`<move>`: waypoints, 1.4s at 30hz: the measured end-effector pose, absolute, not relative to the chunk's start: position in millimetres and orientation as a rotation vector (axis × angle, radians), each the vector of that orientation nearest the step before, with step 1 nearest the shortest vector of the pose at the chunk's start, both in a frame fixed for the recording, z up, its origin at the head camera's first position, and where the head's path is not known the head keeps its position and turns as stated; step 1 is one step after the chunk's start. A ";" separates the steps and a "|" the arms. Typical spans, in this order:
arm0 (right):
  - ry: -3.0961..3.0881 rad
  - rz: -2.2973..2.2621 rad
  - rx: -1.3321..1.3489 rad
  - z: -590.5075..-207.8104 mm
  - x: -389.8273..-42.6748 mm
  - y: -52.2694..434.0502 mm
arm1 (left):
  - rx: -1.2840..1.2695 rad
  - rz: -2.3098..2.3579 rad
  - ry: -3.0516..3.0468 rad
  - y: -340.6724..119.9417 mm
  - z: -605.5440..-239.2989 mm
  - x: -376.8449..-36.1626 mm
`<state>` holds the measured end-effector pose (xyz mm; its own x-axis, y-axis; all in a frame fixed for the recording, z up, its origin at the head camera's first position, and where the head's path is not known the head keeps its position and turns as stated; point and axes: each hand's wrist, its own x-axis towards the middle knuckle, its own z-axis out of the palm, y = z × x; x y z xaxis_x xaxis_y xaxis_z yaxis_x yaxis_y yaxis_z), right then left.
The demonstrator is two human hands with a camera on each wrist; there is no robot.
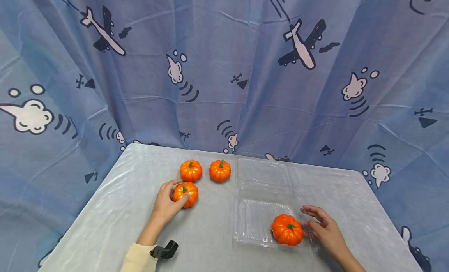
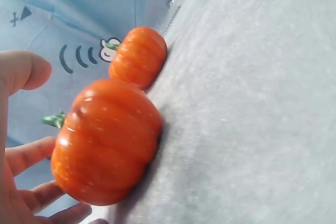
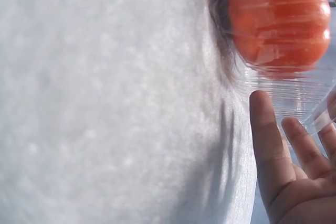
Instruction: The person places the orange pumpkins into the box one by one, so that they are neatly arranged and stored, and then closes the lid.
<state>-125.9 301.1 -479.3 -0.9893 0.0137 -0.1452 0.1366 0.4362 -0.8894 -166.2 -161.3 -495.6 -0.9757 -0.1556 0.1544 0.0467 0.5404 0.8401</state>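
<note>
My left hand is spread around a small orange pumpkin with a green stem. In the left wrist view the thumb stands apart from this pumpkin, while the other fingers reach along its far side. At the right, a clear plastic clamshell box lies with its lid raised toward the back. Another pumpkin sits in its front right corner. My right hand is at the box's right wall, fingers extended; the right wrist view shows this pumpkin through the plastic.
Behind the left hand's pumpkin, two more pumpkins stand on the table, one at the left and one nearer the box. A pale cloth covers the table. A blue curtain with airplane prints hangs along the back.
</note>
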 end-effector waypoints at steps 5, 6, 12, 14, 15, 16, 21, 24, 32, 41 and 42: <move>2.553 -1.611 0.142 -479.6 -125.8 301.0 | 0.151 -1.445 -2.581 -160.8 -500.3 -165.6; 2.550 -1.614 0.141 -479.8 -125.8 301.1 | 0.155 -1.452 -2.578 -160.7 -500.8 -165.7; 2.552 -1.614 0.130 -481.2 -125.9 302.0 | 0.130 -1.433 -2.568 -160.5 -503.4 -166.5; 2.555 -1.612 0.127 -481.4 -126.0 302.3 | 0.122 -1.426 -2.568 -160.5 -504.0 -166.8; 2.557 -1.611 0.126 -481.4 -126.0 302.3 | 0.122 -1.428 -2.569 -160.5 -504.3 -167.0; 2.558 -1.613 0.125 -481.5 -126.0 302.4 | 0.122 -1.430 -2.569 -160.6 -504.5 -167.1; 2.562 -1.620 0.117 -481.8 -125.9 302.5 | 0.130 -1.445 -2.551 -160.8 -504.8 -167.2; 2.564 -1.623 0.113 -481.9 -125.8 302.7 | 0.132 -1.437 -2.541 -160.9 -504.5 -166.6; 2.570 -1.619 0.097 -481.9 -125.5 302.9 | 0.125 -1.416 -2.524 -160.7 -501.2 -164.7; 2.572 -1.621 0.104 -481.8 -125.5 302.5 | 0.079 -1.409 -2.509 -156.3 -489.5 -162.6; 2.573 -1.621 0.102 -482.2 -125.5 302.6 | 0.074 -1.412 -2.504 -155.7 -488.0 -162.1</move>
